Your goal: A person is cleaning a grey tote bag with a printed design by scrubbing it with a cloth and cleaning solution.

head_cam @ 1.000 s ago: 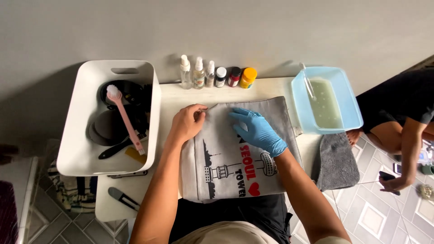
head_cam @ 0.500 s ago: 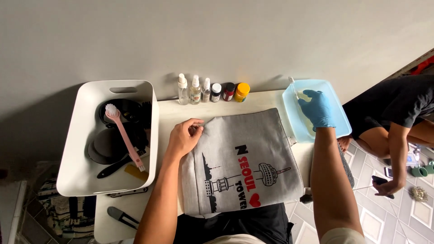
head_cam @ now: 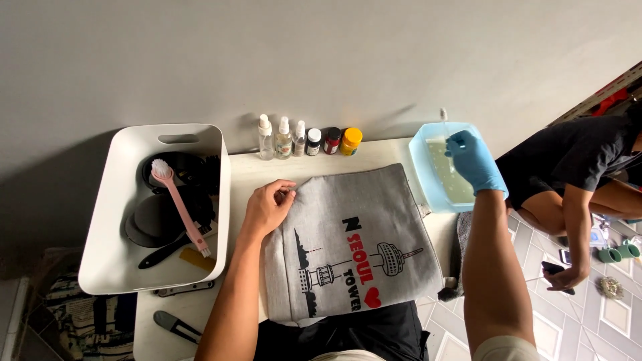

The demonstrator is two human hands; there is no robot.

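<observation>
The grey bag's lower edge hangs off the bench out of sight. The right hand hides the lower part of a thin white tool over the blue tray. Bottle labels are too small to tell. Both forearms are cut off at the bottom edge.

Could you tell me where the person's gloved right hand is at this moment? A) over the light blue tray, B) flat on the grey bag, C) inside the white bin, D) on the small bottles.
A: the right hand in its blue glove is over the light blue tray, clear of the grey bag.

Bottles at back, bin left, tray right; btwn free.
</observation>
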